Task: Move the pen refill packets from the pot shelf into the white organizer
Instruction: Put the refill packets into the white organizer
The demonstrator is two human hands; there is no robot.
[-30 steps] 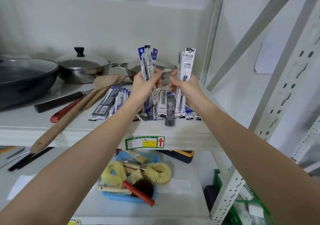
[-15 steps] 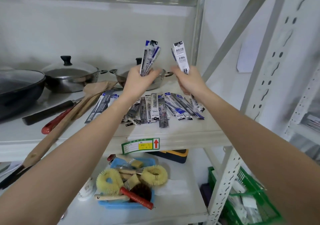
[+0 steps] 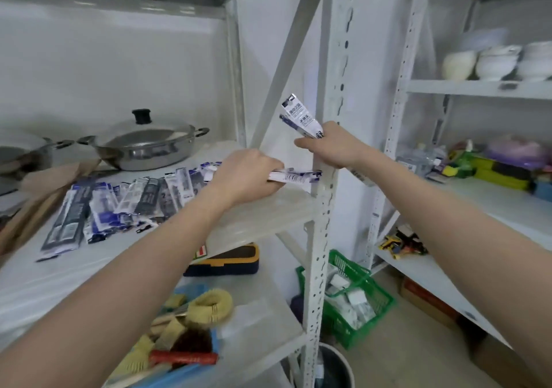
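Both hands have swung right off the pot shelf. Left hand clenches a flat bundle of refill packets; right hand clenches another bundle. More packets lie along the shelf's front edge. Light, floppy, slick film; pinch mid-length.

A bunch of blue-and-white refill packets is lying fanned out on the pot shelf, while 2 more handfuls are being held up at its right end.
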